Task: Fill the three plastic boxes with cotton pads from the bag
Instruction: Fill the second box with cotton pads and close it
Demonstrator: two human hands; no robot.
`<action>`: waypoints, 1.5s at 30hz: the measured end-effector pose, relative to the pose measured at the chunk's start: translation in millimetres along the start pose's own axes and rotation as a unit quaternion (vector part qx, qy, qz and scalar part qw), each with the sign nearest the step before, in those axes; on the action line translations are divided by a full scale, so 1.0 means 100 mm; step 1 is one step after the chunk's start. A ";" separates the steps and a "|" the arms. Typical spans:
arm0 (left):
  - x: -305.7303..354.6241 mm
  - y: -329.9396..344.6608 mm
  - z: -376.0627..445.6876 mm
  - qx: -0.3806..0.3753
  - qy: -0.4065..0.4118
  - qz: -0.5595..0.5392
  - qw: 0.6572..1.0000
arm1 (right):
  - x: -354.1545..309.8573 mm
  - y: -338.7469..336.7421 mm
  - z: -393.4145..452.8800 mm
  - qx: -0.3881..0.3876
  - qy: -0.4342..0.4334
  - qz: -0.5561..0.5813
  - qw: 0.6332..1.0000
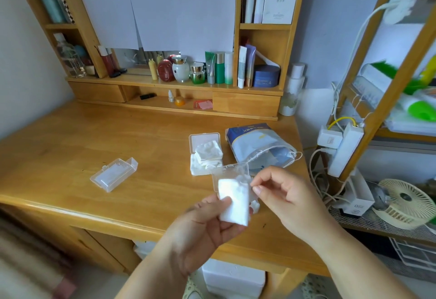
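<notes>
while left hand (203, 223) grips pad-filled clear box (233, 194), right hand (283, 192) pinches its edge.

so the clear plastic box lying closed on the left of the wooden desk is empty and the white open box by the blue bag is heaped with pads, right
Not quite. The head view shows the clear plastic box on the left of the wooden desk closed but already holding white pads, not empty. The white open box by the blue bag is indeed heaped with cotton pads.

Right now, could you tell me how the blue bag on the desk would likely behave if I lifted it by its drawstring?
The blue bag looks like thin film, creased and slumped, so probably floppy. It lies flat and partly emptied, so likely light. Its mouth gapes open toward the desk's front edge, so pads might spill if tipped.
</notes>
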State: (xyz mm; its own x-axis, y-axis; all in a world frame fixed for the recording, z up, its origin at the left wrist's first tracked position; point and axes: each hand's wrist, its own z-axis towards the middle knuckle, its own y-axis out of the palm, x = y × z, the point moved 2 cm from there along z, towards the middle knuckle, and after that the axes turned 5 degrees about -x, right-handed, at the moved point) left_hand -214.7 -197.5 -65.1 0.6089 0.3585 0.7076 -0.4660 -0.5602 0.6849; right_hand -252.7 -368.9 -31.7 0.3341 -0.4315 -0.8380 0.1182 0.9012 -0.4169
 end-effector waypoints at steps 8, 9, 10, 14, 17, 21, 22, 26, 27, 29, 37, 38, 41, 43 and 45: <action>-0.15 0.28 -0.22 0.096 0.227 0.145 0.958 | 0.02 0.06 -0.39 0.208 0.233 0.435 0.844; -0.18 0.31 -0.27 0.095 0.235 0.195 0.947 | 0.00 0.13 -0.46 0.149 0.277 0.479 0.820; -0.21 0.35 -0.32 0.094 0.243 0.242 0.935 | -0.03 0.18 -0.51 0.081 0.297 0.497 0.811; -0.30 0.54 -0.47 0.080 0.267 0.360 0.890 | -0.20 0.23 -0.63 -0.057 0.245 0.427 0.868; -0.34 0.63 -0.53 0.080 0.270 0.365 0.887 | -0.20 0.20 -0.65 -0.002 0.242 0.433 0.868; -0.38 0.69 -0.57 0.099 0.257 0.294 0.915 | -0.19 0.20 -0.67 0.167 0.197 0.339 0.905; -0.40 0.70 -0.57 0.094 0.249 0.272 0.925 | -0.19 0.20 -0.68 0.198 0.188 0.314 0.909; -0.44 0.72 -0.53 0.122 0.233 0.188 0.947 | -0.14 0.11 -0.69 0.217 0.237 0.431 0.843; -0.45 0.70 -0.52 0.138 0.236 0.171 0.947 | -0.15 0.10 -0.70 0.177 0.258 0.490 0.814; -0.45 0.68 -0.51 0.150 0.245 0.150 0.946 | -0.19 0.12 -0.73 0.072 0.276 0.524 0.802; -0.50 0.68 -0.48 0.134 0.221 0.175 0.950 | -0.29 0.29 -0.69 0.131 0.249 0.565 0.775; -0.49 0.66 -0.50 0.148 0.216 0.182 0.948 | -0.28 0.26 -0.68 0.148 0.233 0.556 0.784; -0.41 0.49 -0.55 0.241 0.219 0.202 0.924 | -0.31 0.06 -0.66 0.204 0.185 0.476 0.835; -0.33 0.40 -0.56 0.287 0.222 0.207 0.909 | -0.32 -0.05 -0.67 0.206 0.172 0.436 0.859; -0.27 0.36 -0.56 0.302 0.232 0.231 0.895 | -0.33 -0.09 -0.67 0.198 0.176 0.387 0.883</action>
State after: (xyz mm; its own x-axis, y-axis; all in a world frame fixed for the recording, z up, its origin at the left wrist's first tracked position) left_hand -284.5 -185.6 -50.0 0.0430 0.1771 0.9833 -0.0825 -0.9802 0.1801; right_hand -327.4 -365.8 -24.1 0.1551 0.3962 -0.9050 0.3228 0.8455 0.4254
